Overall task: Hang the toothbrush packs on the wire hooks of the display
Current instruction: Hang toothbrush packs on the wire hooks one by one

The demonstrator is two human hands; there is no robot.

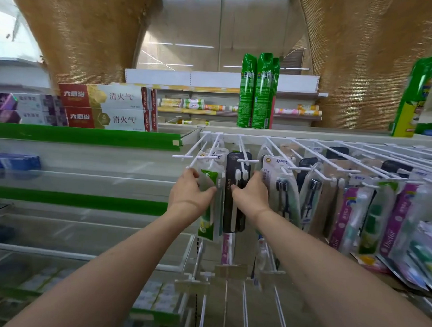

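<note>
At the middle of the frame, on the white wire hooks (244, 154) of the display, we see 2 packs hanging side by side. Our left hand (189, 190) has its grip closed on the green-and-clear toothbrush pack (207, 213), thumb across its front. Our right hand (252, 192) pinches the black toothbrush pack (233, 214) at its right edge. More packs (353, 203) hang toward the right; toothpaste boxes (105, 107) sit at upper left.
</note>
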